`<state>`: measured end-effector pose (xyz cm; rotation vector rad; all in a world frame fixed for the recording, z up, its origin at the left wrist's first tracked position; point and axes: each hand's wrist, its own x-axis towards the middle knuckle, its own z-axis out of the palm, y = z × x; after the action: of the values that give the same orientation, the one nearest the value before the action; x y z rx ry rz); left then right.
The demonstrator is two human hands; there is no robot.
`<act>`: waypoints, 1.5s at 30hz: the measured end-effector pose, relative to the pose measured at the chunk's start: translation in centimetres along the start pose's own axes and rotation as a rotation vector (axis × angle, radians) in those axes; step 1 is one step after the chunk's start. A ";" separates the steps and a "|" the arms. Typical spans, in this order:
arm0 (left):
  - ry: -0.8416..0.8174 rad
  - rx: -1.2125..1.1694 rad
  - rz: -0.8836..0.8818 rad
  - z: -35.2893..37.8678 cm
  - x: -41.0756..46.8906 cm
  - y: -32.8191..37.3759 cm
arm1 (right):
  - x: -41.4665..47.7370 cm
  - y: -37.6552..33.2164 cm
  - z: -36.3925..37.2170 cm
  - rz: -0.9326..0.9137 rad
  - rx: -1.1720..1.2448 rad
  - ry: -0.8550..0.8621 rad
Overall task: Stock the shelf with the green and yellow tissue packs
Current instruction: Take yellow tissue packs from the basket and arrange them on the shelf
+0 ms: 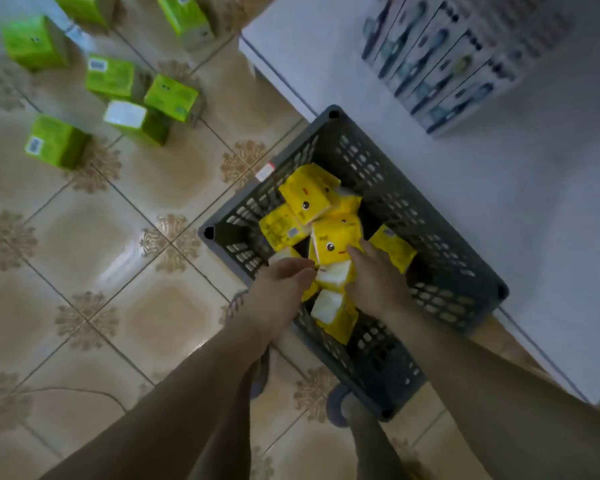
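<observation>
Several yellow tissue packs lie piled in a dark grey slotted basket on the tiled floor. Both my hands are down inside the basket. My left hand curls its fingers at the near-left edge of the pile, beside a yellow pack. My right hand lies on the yellow pack with a face print, fingers bent over its edge. Several green tissue packs lie scattered on the floor at the upper left.
A white shelf board runs along the right, touching the basket, with a row of boxed goods standing on it. My feet in slippers stand just below the basket. Patterned floor tiles fill the left.
</observation>
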<state>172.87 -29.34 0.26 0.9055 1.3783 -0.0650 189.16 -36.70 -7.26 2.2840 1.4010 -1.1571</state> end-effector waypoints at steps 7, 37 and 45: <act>-0.002 -0.034 0.078 0.6 6.4 -4.4 | 12.9 0.7 5.1 -0.091 -0.358 0.076; -0.083 0.000 0.489 7.4 -30.8 14.3 | -37.1 2.9 -22.3 0.140 0.893 0.492; -0.339 0.031 0.878 11.6 -48.0 27.4 | -58.1 4.2 -33.5 0.015 1.217 0.809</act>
<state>185.09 -39.52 54.48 1.3850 0.5880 0.4131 195.99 -58.48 55.95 3.9308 0.8562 -1.3449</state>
